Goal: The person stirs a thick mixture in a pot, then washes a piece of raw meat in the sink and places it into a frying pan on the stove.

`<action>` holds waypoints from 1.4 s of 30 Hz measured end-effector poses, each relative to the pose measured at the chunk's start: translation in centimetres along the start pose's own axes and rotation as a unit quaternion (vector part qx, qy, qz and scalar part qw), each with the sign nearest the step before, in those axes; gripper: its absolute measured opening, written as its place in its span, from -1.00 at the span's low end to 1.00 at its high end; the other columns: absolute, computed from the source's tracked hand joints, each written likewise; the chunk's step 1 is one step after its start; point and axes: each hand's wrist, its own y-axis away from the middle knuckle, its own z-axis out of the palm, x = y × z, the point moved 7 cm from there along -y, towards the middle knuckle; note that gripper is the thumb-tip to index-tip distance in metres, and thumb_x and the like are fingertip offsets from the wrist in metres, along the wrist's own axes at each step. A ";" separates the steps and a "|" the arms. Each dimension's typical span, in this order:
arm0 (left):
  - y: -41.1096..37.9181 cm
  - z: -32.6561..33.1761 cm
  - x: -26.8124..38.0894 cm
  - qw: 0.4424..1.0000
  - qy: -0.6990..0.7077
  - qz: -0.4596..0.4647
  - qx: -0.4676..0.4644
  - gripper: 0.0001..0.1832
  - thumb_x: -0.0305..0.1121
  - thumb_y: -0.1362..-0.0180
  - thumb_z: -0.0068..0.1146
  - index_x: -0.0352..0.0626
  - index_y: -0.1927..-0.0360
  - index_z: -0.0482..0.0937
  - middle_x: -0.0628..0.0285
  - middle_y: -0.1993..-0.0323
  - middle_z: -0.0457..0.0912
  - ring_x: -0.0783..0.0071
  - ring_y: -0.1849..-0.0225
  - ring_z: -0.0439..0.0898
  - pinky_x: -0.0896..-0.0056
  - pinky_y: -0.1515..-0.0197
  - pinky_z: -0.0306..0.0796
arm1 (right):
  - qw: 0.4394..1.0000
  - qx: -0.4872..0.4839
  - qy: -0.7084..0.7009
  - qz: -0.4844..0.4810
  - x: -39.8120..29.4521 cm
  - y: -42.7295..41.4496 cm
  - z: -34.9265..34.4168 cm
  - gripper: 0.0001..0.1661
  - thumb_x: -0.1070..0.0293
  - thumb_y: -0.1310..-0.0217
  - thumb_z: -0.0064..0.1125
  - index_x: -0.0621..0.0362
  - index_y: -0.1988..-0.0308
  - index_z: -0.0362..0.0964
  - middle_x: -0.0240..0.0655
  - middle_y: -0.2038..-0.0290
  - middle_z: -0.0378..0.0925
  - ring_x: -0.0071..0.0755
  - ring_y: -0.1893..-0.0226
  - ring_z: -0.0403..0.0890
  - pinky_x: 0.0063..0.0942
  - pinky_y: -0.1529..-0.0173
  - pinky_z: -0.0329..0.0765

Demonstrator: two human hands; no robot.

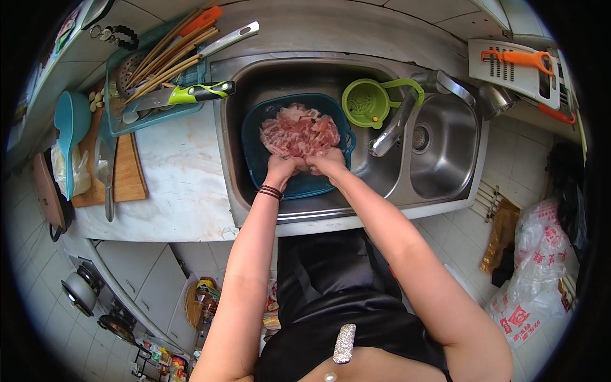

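Note:
A large heap of raw sliced meat (300,129) sits in a dark blue plastic basin (254,148), which stands in the bigger bowl of a stainless steel sink (374,174). My left hand (282,168) and my right hand (329,162) meet at the near side of the heap. Both seem cupped beneath it, gathering the meat; most of the fingers are hidden by it. A dark bracelet (270,192) circles my left wrist. Close to the basin's right rim is a green plastic strainer (365,101) with a handle hooked by the faucet (389,129).
The smaller sink bowl (444,162) lies to the right. Leftward, a kitchen knife (200,91) rests across a glass dish (157,122) with chopsticks (167,52). A cleaver (106,167) and blue ladle (71,124) lie over a wooden cutting board (131,167). A grater (513,71) hangs at right.

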 end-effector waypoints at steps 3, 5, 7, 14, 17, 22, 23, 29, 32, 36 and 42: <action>-0.8 0.0 -0.1 0.996 0.029 0.089 0.006 -0.55 -0.59 0.15 0.25 -0.32 0.07 0.52 0.16 0.21 0.64 0.35 0.25 0.63 0.40 0.18 0.50 | 0.999 -0.034 -0.002 0.000 0.2 -0.2 0.0 -0.79 0.50 0.13 0.32 0.23 0.36 0.51 -0.35 0.49 0.56 -0.51 0.58 0.56 -0.56 0.53 0.55; -1.3 -0.5 -0.3 0.997 0.010 0.071 0.003 -0.53 -0.62 0.16 0.24 -0.34 0.06 0.51 0.14 0.20 0.63 0.34 0.23 0.64 0.41 0.16 0.51 | 0.999 -0.035 0.009 0.022 0.5 -0.4 0.0 -0.81 0.49 0.13 0.32 0.24 0.38 0.51 -0.35 0.50 0.55 -0.51 0.59 0.56 -0.56 0.54 0.54; -1.0 -0.5 0.2 0.999 0.010 0.048 -0.007 -0.52 -0.64 0.17 0.23 -0.35 0.05 0.51 0.13 0.19 0.63 0.34 0.23 0.64 0.42 0.16 0.52 | 0.999 -0.045 0.008 0.021 0.6 -0.5 0.0 -0.82 0.48 0.14 0.32 0.24 0.40 0.52 -0.35 0.51 0.55 -0.51 0.60 0.56 -0.56 0.56 0.54; -0.8 -0.5 0.2 0.997 0.034 0.062 -0.018 -0.55 -0.66 0.19 0.23 -0.36 0.11 0.53 0.13 0.22 0.63 0.35 0.26 0.64 0.45 0.20 0.54 | 0.997 -0.068 0.015 0.015 0.0 -0.3 0.0 -0.83 0.46 0.18 0.32 0.26 0.47 0.50 -0.34 0.56 0.53 -0.50 0.63 0.54 -0.55 0.57 0.53; -0.7 -0.4 0.3 0.999 0.010 0.039 -0.030 -0.54 -0.66 0.19 0.24 -0.35 0.10 0.52 0.14 0.21 0.63 0.35 0.25 0.64 0.46 0.21 0.54 | 0.998 -0.060 0.014 0.001 0.4 -0.8 -0.2 -0.82 0.46 0.21 0.33 0.27 0.48 0.50 -0.33 0.58 0.53 -0.49 0.63 0.54 -0.55 0.56 0.53; 0.3 0.0 1.0 0.996 0.054 0.061 -0.028 -0.48 -0.66 0.21 0.26 -0.31 0.05 0.49 0.16 0.19 0.62 0.38 0.26 0.63 0.50 0.23 0.53 | 0.997 -0.071 0.024 -0.012 -0.6 -0.1 0.0 -0.77 0.45 0.24 0.36 0.30 0.49 0.49 -0.31 0.58 0.52 -0.47 0.63 0.55 -0.55 0.56 0.54; 0.4 0.0 1.3 0.997 0.048 0.063 -0.025 -0.47 -0.66 0.21 0.26 -0.30 0.04 0.49 0.17 0.18 0.62 0.38 0.25 0.63 0.50 0.23 0.53 | 0.997 -0.079 0.022 -0.013 -0.9 0.0 0.0 -0.77 0.45 0.25 0.36 0.31 0.49 0.48 -0.30 0.58 0.52 -0.46 0.63 0.55 -0.55 0.56 0.54; -0.9 -0.8 -0.2 0.998 0.008 0.023 -0.062 -0.50 -0.61 0.14 0.25 -0.27 0.01 0.47 0.18 0.17 0.62 0.37 0.21 0.63 0.48 0.18 0.53 | 0.996 -0.086 0.013 0.028 -0.6 0.1 0.1 -0.76 0.43 0.23 0.37 0.28 0.47 0.48 -0.31 0.57 0.53 -0.46 0.64 0.55 -0.56 0.55 0.55; 0.3 -0.4 0.5 0.998 0.018 -0.019 -0.066 -0.52 -0.58 0.10 0.24 -0.26 0.01 0.47 0.18 0.16 0.61 0.36 0.23 0.63 0.47 0.18 0.54 | 0.994 -0.100 0.034 0.042 0.2 -0.3 -0.1 -0.73 0.40 0.20 0.39 0.25 0.42 0.49 -0.33 0.54 0.54 -0.48 0.59 0.57 -0.56 0.49 0.57; -0.1 -1.0 -0.6 0.993 -0.032 -0.084 -0.079 -0.45 -0.57 0.12 0.28 -0.26 -0.03 0.43 0.18 0.12 0.60 0.31 0.17 0.63 0.41 0.17 0.53 | 0.988 -0.120 0.062 0.076 0.4 1.3 0.3 -0.65 0.36 0.13 0.40 0.21 0.27 0.48 -0.35 0.44 0.56 -0.48 0.45 0.60 -0.50 0.35 0.60; 2.9 -2.8 2.9 0.905 -0.177 0.286 0.259 -0.43 -0.46 0.30 0.41 -0.34 0.11 0.49 -0.05 0.24 0.64 0.03 0.11 0.62 0.22 0.07 0.48 | 0.981 -0.128 -0.143 -0.007 -1.4 3.9 -1.2 -0.40 0.36 0.05 0.40 0.29 0.01 0.33 -0.25 0.13 0.55 -0.42 0.14 0.56 -0.52 0.00 0.46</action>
